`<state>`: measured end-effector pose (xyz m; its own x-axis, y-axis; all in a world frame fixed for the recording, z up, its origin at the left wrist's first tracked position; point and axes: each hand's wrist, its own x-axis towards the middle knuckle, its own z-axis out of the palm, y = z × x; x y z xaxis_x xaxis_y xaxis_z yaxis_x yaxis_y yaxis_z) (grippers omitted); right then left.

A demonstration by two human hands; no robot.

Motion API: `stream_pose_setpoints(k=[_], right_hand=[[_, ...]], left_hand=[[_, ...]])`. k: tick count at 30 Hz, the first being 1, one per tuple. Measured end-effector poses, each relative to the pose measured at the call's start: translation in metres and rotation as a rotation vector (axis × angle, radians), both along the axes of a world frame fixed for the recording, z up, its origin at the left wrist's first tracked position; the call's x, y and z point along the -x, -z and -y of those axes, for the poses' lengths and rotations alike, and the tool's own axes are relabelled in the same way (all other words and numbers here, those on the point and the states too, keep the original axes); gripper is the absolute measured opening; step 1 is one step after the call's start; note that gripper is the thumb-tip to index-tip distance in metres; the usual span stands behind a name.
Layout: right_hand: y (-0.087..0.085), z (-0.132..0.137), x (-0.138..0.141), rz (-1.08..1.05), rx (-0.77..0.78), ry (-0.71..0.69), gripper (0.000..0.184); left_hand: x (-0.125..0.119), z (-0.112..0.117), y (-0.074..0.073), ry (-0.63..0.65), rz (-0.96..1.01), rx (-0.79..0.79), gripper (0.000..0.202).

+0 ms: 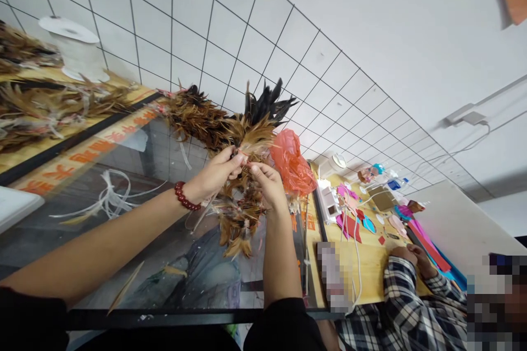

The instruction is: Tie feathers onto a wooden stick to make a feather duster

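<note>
My left hand (220, 173), with a dark red bead bracelet (187, 196) at the wrist, is closed on the base of a bunch of brown feathers (257, 140). Thin red thread (246, 153) shows around that base. Close beside it, my right hand (267, 182) pinches at the thread, its fingertips almost touching the left ones. Long black feathers (269, 101) stand up behind the bunch. A thick row of brown feathers (201, 115) lies just beyond my hands, and more tied feather bunches (241, 225) lie below them on the glass tabletop (164, 230).
A red plastic bag (292, 164) sits right of my hands. White strips (111, 194) and a loose feather (125, 288) lie on the glass. Feather bunches (49, 115) and a white spool (74, 46) are at left. A co-worker's plaid sleeve (401, 285) rests at the wooden table (366, 279).
</note>
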<state>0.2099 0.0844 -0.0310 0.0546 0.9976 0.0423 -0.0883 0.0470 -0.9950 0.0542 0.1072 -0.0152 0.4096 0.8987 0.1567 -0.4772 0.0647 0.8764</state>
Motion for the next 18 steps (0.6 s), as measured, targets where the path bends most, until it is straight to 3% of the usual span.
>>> stream_pose_setpoints(k=[5,10,15,18], right_hand=[[0.005,-0.008,-0.015,0.073,-0.168,0.292,0.035],[0.011,-0.015,-0.016,0.140,-0.178,0.332,0.031],[0.011,-0.014,-0.015,0.212,-0.207,0.349,0.026],[0.011,-0.012,-0.019,0.317,-0.212,0.346,0.029]], left_hand=[[0.012,0.002,-0.017,0.122,0.125,0.131,0.023],[0.018,0.004,-0.026,0.107,0.175,0.195,0.018],[0.016,-0.008,-0.021,0.077,0.254,0.338,0.019],[0.015,-0.014,-0.016,0.133,0.352,0.409,0.020]])
